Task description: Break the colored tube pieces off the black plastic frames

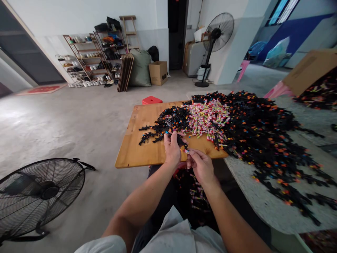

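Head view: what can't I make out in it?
All in the head view:
Black toy rifle: partly covered by the left hand.
Small tube at the right hand: too small to tell whether it joins the rifle.
Nearer black fan: cut off by the left edge.
Tilted cardboard box: cut off by the right edge.

Head-worn view, facing forward and steeply down
The only camera looks over the wearer's shirt at the left hand and right hand, close below and near mid-picture, its wide field reaching to the shoe rack and back wall.
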The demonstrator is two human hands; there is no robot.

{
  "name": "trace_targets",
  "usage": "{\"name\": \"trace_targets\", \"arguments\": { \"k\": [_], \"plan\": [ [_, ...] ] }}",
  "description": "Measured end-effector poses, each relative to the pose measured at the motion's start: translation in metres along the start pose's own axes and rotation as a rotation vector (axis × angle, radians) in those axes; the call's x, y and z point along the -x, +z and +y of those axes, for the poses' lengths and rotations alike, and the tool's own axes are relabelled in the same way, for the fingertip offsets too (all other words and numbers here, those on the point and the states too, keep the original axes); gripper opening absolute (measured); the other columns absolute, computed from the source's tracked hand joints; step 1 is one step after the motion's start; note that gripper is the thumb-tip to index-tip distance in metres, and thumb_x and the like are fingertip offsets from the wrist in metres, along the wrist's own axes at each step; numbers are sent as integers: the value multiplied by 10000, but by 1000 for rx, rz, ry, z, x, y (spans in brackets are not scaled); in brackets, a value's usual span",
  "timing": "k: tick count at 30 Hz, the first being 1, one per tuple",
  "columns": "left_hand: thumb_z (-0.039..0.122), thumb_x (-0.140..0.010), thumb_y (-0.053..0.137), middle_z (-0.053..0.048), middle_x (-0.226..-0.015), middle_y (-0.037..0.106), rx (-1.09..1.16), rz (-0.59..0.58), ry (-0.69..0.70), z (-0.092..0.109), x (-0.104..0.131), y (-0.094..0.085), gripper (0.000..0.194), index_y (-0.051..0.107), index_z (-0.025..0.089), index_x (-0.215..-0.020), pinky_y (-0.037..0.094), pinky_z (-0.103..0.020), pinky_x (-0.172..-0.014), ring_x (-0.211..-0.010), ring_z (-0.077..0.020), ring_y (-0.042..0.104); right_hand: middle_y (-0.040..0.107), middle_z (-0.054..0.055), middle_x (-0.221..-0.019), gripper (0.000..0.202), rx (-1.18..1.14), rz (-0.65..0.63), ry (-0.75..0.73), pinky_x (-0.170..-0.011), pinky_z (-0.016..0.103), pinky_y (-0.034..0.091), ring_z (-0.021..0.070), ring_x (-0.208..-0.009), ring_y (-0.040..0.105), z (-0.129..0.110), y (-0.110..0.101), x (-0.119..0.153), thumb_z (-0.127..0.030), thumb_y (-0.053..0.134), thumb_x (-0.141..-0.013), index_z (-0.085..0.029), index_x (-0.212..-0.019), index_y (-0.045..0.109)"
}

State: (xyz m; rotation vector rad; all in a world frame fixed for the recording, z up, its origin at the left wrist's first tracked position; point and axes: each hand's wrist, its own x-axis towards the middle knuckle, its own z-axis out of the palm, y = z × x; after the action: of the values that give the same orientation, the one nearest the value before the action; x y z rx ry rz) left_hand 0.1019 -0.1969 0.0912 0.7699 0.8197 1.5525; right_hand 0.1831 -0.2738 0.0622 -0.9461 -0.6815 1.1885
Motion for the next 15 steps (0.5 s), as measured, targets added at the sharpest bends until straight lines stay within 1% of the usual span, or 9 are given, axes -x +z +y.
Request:
{"name": "trace_targets", "arguments": {
  "k": [3,6,9,15],
  "plan": [
    [497,-910,640,20,-810,672,22,-6,18,1,0,0,334,423,244,-923,472,-224,-548,-550,-94,577,590,-33,-574,272,-5,13,-4,-430,231,413,95,-444,497,0,0,1,-437,845,-775,-185,-774,741],
    [522,-906,651,29,-778,665,4,-5,12,1,0,0,364,420,241,-920,461,-210,-530,-531,-86,568,592,-32,-576,274,-16,17,0,-426,237,412,98,-441,495,0,0,3,-440,847,-774,-188,-771,739],
    [545,-903,660,35,-769,665,-12,-14,26,-1,0,-1,385,425,241,-930,471,-210,-537,-525,-87,574,600,-34,-583,261,-29,17,-9,-429,241,415,97,-434,494,0,0,4,-432,848,-777,-190,-800,752],
    [515,-928,648,32,-768,669,-10,-24,55,-2,1,-3,346,438,240,-914,471,-220,-533,-520,-93,584,617,-27,-597,246,-26,45,-31,-444,244,439,103,-457,518,1,1,6,-415,835,-797,-184,-861,773]
  ]
}}
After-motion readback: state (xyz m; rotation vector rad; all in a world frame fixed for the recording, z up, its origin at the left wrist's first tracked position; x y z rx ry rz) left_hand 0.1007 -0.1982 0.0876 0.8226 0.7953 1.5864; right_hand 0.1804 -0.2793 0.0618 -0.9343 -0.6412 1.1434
